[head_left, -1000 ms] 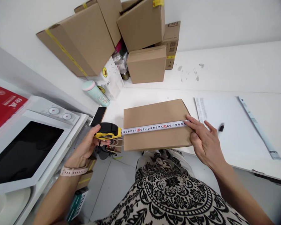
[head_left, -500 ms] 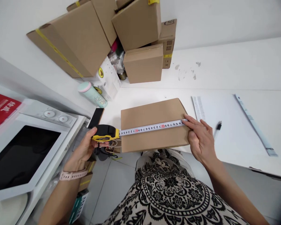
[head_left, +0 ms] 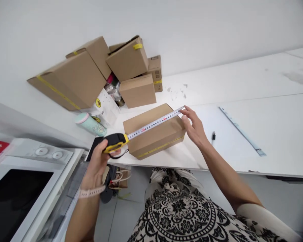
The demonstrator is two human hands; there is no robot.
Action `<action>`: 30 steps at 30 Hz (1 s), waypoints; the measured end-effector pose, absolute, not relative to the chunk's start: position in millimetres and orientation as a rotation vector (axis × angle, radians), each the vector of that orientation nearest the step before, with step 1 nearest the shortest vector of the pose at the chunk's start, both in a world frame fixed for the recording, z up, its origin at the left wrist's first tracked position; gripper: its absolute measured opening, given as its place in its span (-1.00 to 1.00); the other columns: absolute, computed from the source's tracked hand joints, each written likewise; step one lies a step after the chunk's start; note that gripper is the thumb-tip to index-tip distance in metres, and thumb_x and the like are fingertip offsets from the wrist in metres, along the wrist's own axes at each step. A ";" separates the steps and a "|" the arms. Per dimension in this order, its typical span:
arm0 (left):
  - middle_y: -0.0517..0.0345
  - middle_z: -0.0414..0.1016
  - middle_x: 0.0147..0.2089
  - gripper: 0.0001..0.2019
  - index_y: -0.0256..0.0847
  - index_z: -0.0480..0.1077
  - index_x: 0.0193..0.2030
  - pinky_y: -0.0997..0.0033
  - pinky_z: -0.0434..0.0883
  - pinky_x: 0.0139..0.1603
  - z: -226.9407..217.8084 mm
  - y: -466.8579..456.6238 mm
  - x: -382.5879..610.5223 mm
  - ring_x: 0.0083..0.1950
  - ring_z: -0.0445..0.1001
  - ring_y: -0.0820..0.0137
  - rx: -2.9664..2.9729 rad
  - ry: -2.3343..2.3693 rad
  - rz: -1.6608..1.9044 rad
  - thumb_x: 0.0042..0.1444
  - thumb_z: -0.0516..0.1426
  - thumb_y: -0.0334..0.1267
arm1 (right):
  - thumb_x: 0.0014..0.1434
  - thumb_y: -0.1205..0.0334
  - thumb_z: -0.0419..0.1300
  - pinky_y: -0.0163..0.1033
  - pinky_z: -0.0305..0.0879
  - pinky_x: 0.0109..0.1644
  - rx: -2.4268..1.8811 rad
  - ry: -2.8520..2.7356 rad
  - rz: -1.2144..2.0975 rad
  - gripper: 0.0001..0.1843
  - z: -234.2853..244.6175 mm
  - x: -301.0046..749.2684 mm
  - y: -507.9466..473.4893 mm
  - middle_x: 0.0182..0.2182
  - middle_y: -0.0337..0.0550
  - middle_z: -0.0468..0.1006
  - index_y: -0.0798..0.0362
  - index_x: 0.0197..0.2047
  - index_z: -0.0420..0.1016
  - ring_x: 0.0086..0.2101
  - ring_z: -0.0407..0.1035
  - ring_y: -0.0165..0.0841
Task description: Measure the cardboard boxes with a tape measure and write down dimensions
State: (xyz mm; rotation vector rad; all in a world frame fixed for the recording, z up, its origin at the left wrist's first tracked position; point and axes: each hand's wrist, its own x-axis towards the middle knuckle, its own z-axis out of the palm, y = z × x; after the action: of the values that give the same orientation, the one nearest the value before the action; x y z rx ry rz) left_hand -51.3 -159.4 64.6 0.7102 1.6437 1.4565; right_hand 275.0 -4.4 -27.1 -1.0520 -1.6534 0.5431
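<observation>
White surface (head_left: 280, 134), cardboard box (head_left: 155, 137) on it near front edge. Left hand (head_left: 96, 163) clamped on tape measure (head_left: 114, 143), just left of box. Right hand (head_left: 195, 129) fingertips at blade's far end; pinched or not, can't tell. Blade (head_left: 154, 124) spans box top.
</observation>
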 end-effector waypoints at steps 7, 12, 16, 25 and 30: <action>-0.14 0.62 0.00 -0.28 -0.17 0.47 0.14 0.10 0.61 -0.19 51.7 -224.0 27.3 -0.09 0.64 -0.02 0.691 1.152 0.975 -0.19 0.47 0.01 | 0.34 -0.08 0.11 0.07 0.36 0.27 -0.874 -1.466 0.522 -0.55 37.4 278.0 39.5 0.23 0.04 0.46 -0.03 0.15 0.48 0.17 0.40 -0.10; -0.09 0.57 -0.11 -0.34 -0.23 0.46 -0.01 0.20 0.56 -0.20 37.7 -218.5 96.8 -0.17 0.62 0.13 0.598 0.821 0.753 -0.29 0.50 -0.10 | 0.20 0.13 0.20 -0.02 0.43 0.10 -0.810 -1.598 1.029 -0.71 33.0 238.1 91.5 -0.16 -0.04 0.64 0.09 -0.07 0.56 -0.14 0.50 -0.23; -0.05 0.54 -0.15 -0.35 -0.22 0.38 -0.04 0.16 0.54 -0.12 33.7 -199.0 137.6 -0.18 0.63 0.17 0.575 0.822 0.856 -0.22 0.47 0.02 | 0.16 0.19 0.19 -0.07 0.43 0.01 -0.895 -1.637 1.201 -0.78 13.8 208.7 114.8 -0.24 -0.09 0.64 0.08 -0.16 0.56 -0.24 0.47 -0.30; 0.15 0.47 -0.16 -0.26 -0.15 0.30 -0.08 0.16 0.51 -0.11 25.1 -190.7 183.4 -0.16 0.57 0.27 0.458 0.852 0.805 -0.40 0.53 -0.07 | 0.13 0.14 0.26 -0.20 0.34 -0.15 -0.996 -1.938 1.223 -0.80 -2.3 203.8 121.9 -0.26 -0.09 0.67 0.09 -0.34 0.61 -0.27 0.43 -0.29; 0.15 0.46 -0.14 -0.26 -0.13 0.30 -0.08 0.18 0.48 -0.10 27.1 -193.3 189.4 -0.16 0.54 0.30 0.426 0.840 0.797 -0.40 0.54 -0.10 | 0.16 -0.04 0.28 -0.25 0.23 -0.33 -1.034 -1.961 1.315 -0.68 -1.5 208.6 118.8 -0.50 -0.22 0.54 0.07 -0.32 0.64 -0.46 0.28 -0.39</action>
State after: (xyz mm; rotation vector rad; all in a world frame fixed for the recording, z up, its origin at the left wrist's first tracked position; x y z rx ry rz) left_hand 189.4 -193.3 27.1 0.4256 0.8404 0.7974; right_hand 208.6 118.8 -1.5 -1.0341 -1.9609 1.3149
